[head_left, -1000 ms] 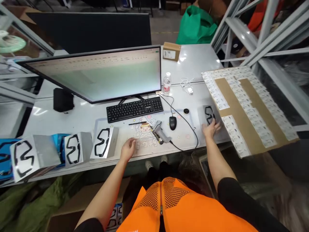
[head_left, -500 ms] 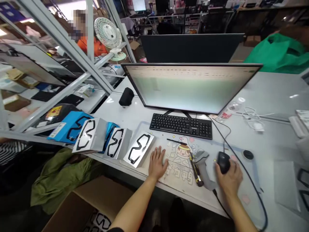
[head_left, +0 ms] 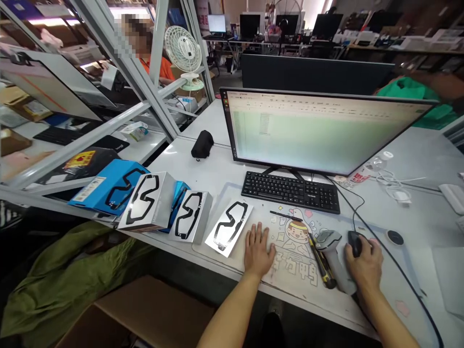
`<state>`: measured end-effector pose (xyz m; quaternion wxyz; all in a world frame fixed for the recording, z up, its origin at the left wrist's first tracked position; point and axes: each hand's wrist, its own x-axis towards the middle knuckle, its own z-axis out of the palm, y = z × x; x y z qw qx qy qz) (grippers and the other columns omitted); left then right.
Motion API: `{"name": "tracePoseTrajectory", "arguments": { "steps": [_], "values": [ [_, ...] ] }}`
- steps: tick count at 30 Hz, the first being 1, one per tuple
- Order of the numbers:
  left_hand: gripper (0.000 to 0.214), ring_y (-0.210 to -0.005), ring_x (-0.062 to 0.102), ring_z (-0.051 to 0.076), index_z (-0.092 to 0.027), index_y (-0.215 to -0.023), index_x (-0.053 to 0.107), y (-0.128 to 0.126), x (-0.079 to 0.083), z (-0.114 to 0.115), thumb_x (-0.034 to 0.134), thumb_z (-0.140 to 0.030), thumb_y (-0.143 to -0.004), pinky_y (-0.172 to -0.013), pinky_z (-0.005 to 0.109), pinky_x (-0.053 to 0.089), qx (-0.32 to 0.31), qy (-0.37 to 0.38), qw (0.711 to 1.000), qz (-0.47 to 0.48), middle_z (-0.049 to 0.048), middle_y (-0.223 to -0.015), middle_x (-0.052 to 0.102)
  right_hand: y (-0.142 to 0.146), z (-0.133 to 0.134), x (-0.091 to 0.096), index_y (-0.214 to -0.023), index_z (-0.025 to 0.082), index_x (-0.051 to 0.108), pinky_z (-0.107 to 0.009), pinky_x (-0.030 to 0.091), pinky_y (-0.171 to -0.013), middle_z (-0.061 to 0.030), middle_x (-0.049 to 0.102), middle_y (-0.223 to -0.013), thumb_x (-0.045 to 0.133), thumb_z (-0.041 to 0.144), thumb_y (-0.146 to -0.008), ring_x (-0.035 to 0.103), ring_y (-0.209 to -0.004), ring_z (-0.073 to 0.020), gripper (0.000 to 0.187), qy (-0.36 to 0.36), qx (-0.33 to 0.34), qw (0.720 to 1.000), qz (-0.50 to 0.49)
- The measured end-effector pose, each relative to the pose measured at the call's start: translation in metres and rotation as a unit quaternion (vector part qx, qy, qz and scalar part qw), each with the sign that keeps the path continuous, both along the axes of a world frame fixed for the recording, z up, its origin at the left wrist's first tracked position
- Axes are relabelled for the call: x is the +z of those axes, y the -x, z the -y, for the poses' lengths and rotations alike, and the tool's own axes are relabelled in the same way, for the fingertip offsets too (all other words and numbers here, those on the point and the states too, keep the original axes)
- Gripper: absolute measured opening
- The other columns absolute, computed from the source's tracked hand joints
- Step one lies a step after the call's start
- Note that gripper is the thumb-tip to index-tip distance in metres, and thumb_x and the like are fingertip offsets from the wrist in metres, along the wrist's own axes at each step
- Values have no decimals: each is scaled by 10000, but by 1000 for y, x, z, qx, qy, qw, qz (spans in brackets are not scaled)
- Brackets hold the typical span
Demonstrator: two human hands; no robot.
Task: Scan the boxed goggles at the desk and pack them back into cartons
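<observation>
My left hand [head_left: 258, 251] lies flat on the printed desk mat [head_left: 290, 285], fingers spread, holding nothing. Just left of it sits a white box [head_left: 229, 227] with a black track-shaped outline. My right hand [head_left: 365, 263] rests over a black computer mouse [head_left: 354, 241], fingers curved round it. Between the hands, nearer the right one, are a grey handheld barcode scanner [head_left: 337, 261] and a yellow-and-black utility knife [head_left: 322, 263]. A black pen [head_left: 285, 215] lies above them on the mat. The keyboard [head_left: 290, 192] stands beyond, below a lit monitor [head_left: 319, 135] showing a spreadsheet-like page.
More white boxes [head_left: 190, 217] and blue boxes [head_left: 108, 188] line the left front edge. A black pouch [head_left: 202, 145], a clear bottle [head_left: 377, 164] and white cables [head_left: 395, 188] lie farther back. Below left is an open carton [head_left: 155, 309]. A person in orange [head_left: 165, 67] sits beyond the frame.
The view has turned left, so the desk things appear farther right. My right hand and the mouse are slightly closer to the scanner. My left hand stays flat on the mat.
</observation>
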<state>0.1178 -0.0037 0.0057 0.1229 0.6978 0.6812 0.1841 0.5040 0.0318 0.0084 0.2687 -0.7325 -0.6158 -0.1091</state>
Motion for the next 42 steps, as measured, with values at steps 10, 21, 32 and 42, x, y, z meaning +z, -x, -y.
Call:
{"name": "tracePoseTrajectory", "arguments": {
  "steps": [10, 21, 32, 42],
  "values": [
    [615, -1682, 317, 356, -210, -1648, 561, -1, 0, 0, 577, -379, -1057, -1364, 587, 337, -2, -6, 1000, -2, 91, -1812, 317, -19, 10, -10, -1346, 94, 718, -535, 471, -1034, -259, 602, -1394, 592, 444, -949, 582, -1239, -409, 544, -36, -24, 999, 25],
    [615, -1687, 309, 342, -200, -1642, 564, -2, 1, -1, 569, -382, -1054, -1371, 575, 322, 3, 3, 1000, -4, 97, -1811, 323, -19, 7, -16, -1312, 73, 758, -543, 485, -1023, -272, 629, -1383, 607, 375, -938, 608, -1205, -406, 504, -64, -38, 996, 43],
    [606, -1681, 323, 340, -206, -1621, 583, -3, 2, -2, 571, -361, -1036, -1371, 571, 322, 8, -3, 1000, -8, 96, -1802, 358, -16, 7, -15, -1287, 101, 751, -525, 482, -994, -251, 623, -1338, 616, 350, -894, 593, -1152, -388, 484, -62, -56, 996, 33],
    [602, -1680, 324, 338, -213, -1619, 587, -2, 2, -1, 567, -369, -1038, -1368, 567, 321, 8, -9, 1000, -8, 92, -1794, 379, -16, 7, -16, -1318, 99, 738, -558, 466, -1018, -253, 593, -1355, 616, 346, -891, 565, -1188, -403, 508, -58, -54, 997, 15]
  ]
}}
